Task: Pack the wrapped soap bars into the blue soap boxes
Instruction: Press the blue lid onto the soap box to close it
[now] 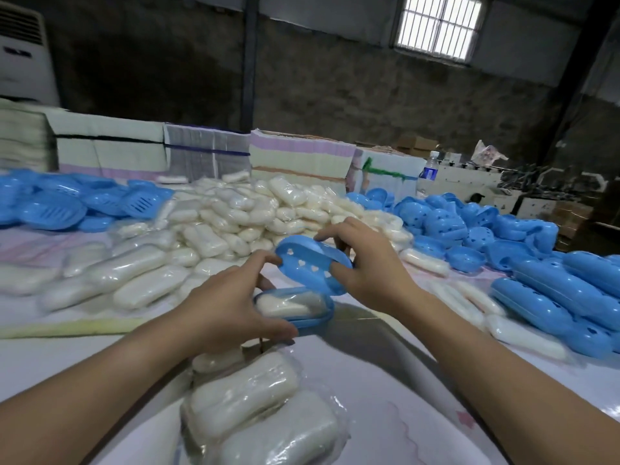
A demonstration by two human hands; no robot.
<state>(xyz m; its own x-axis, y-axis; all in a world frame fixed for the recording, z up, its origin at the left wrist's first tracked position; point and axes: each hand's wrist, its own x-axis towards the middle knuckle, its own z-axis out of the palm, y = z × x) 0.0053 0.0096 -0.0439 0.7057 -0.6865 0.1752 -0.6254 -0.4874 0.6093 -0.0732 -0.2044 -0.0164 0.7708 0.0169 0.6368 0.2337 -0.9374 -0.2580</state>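
We see one blue box base (295,308) holding one wrapped soap bar (285,305), gripped by our left hand (228,307); our right hand (365,266) pinches one heart-holed lid (312,265) tilted just above it.

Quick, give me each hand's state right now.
Left hand: grips the box base with a soap bar inside.
Right hand: holds the lid.

We note strapped bundles of pale folded paper stock (295,156) behind the table, a white standing air conditioner (23,58) far left, and a barred window (437,25) above.
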